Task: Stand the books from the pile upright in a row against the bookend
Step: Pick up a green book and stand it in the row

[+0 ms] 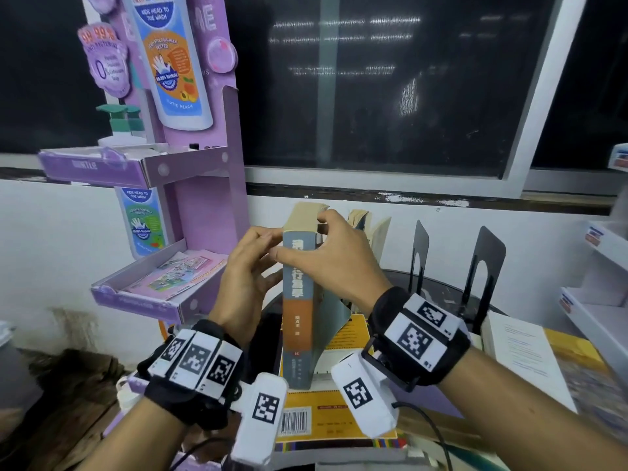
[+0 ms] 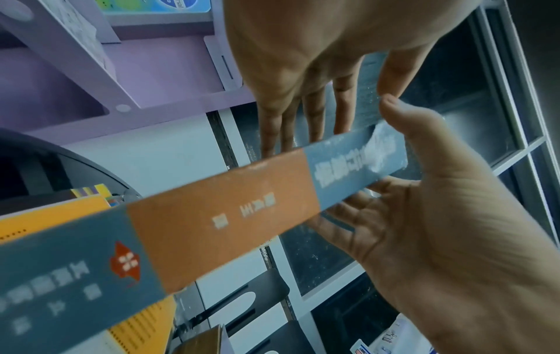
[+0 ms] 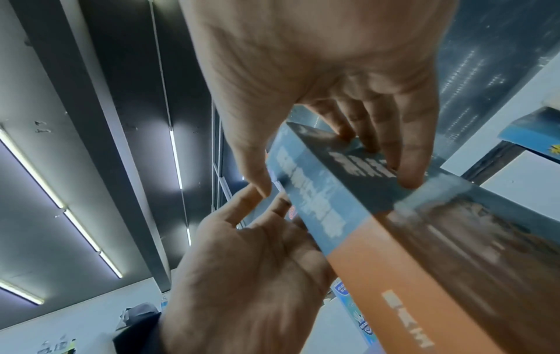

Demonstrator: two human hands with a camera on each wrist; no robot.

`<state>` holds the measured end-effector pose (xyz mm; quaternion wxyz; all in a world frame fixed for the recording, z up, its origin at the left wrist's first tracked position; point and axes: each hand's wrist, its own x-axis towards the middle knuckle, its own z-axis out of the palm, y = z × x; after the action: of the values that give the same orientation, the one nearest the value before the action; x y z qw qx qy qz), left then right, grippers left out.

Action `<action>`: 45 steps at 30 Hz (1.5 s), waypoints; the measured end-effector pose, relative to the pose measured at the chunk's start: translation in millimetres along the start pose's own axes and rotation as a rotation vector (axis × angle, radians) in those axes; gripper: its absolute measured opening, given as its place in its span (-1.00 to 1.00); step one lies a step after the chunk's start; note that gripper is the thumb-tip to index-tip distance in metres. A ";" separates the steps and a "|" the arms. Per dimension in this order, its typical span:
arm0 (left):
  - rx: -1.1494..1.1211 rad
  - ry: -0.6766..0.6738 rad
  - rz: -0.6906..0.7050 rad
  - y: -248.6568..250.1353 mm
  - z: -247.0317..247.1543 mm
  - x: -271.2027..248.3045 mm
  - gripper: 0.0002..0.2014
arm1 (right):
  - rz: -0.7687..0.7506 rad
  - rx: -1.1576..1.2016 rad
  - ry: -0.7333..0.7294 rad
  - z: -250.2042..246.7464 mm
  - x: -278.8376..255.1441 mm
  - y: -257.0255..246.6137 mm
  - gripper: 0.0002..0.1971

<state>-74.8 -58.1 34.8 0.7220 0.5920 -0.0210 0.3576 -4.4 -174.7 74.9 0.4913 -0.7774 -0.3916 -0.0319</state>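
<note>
Held upright on the yellow book (image 1: 334,416) topping the pile, the grey-and-orange book (image 1: 298,300) is pinched near its top by the right hand (image 1: 334,256) and steadied by the left hand's (image 1: 248,277) flat fingers, so it may tip or fan open before reaching the bookend (image 1: 484,266).

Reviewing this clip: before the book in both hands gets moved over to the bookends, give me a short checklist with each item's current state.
1. Right hand grips the top of the blue-and-orange book, fingers curled over its top edge: ok.
2. Left hand supports the book's left cover: ok, fingers lie flat, thumb by the spine.
3. Book upright: ok, spine facing the camera, bottom edge on the yellow book of the pile.
4. Black bookends standing: ok, two upright to the right.
5. Free slot against a bookend: cannot tell, the right hand hides the row's base.
6. Cover closed: not ok, the right cover splays out near the bottom.
</note>
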 end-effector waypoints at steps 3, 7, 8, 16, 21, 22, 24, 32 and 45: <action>0.027 -0.015 -0.008 0.5 2.8 -1.7 -0.67 | 0.023 -0.069 0.056 -2.2 0.2 -2.7 -0.24; 0.061 -0.072 -0.037 0.4 7.5 -2.4 -0.60 | 0.049 -0.143 0.119 -13.7 1.7 -1.4 -0.46; 0.082 -0.096 -0.047 1.0 8.0 -1.1 -0.59 | 0.061 -0.136 0.131 -17.8 3.1 0.7 -0.53; 0.143 0.021 0.022 0.2 11.1 22.1 -0.78 | 0.104 -0.030 0.225 -55.7 9.8 9.6 -0.46; 0.180 0.173 0.040 -5.6 16.5 39.6 -0.83 | 0.107 0.061 0.303 -88.5 12.1 6.3 -0.63; 0.198 0.183 0.026 -9.3 18.1 44.3 -0.83 | 0.097 0.051 0.312 -96.2 11.6 5.0 -0.71; 0.241 0.173 -0.008 -18.5 22.7 54.3 -0.84 | 0.072 0.029 0.322 -110.8 9.6 2.2 -0.88; 0.505 0.049 -0.116 -58.8 56.5 87.7 -0.76 | 0.100 -0.082 0.370 -147.7 2.5 11.1 -0.85; 0.764 -0.008 -0.146 -90.1 84.4 120.5 -0.47 | 0.143 -0.191 0.415 -166.9 34.9 35.9 -0.81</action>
<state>96.7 -76.2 39.0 0.4730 0.8195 0.1530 0.2850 98.7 -293.7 149.6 0.4866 -0.8228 -0.2212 -0.1931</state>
